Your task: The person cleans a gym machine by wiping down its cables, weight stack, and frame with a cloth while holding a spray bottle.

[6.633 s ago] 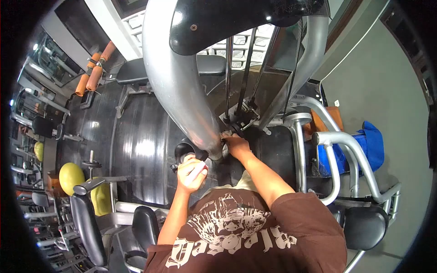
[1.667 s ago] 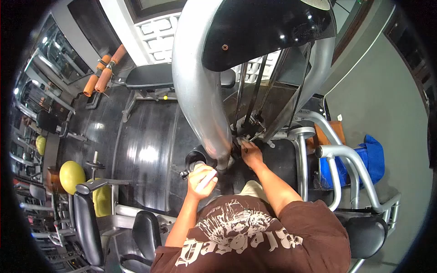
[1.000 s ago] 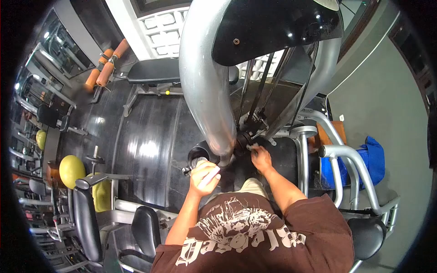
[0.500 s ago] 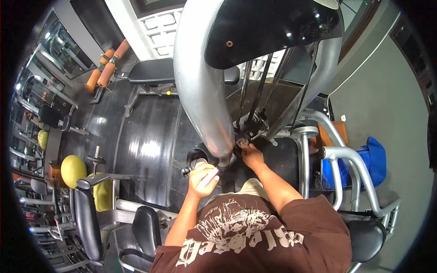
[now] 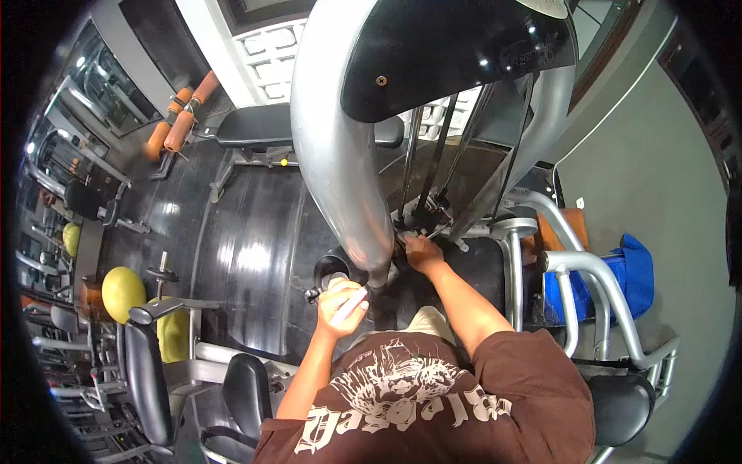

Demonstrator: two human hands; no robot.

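My left hand [image 5: 337, 303] is closed around a slim white object [image 5: 349, 307], whose kind I cannot make out. Just beyond it are a black round fitting [image 5: 331, 264] and the foot of a thick silver machine column [image 5: 340, 147]. To the right of that column, my right hand [image 5: 422, 254] reaches down to the base of the weight machine, beside its dark guide rods [image 5: 439, 155]. Its fingers are curled, and their tips are lost among the dark parts there. Whatever they pinch is too small or hidden to name.
A black panel [image 5: 456, 58] overhangs the rods. Silver tube handles [image 5: 595, 271] and a blue bag [image 5: 638, 274] stand at right. Left are a padded bench [image 5: 255, 125], orange foam rollers [image 5: 179, 130], yellow balls [image 5: 124, 294] and a black-padded seat machine [image 5: 148, 383].
My right hand has shifted slightly, turning more of its back to view. The left hand keeps its hold on the white object. The whole view has moved a little.
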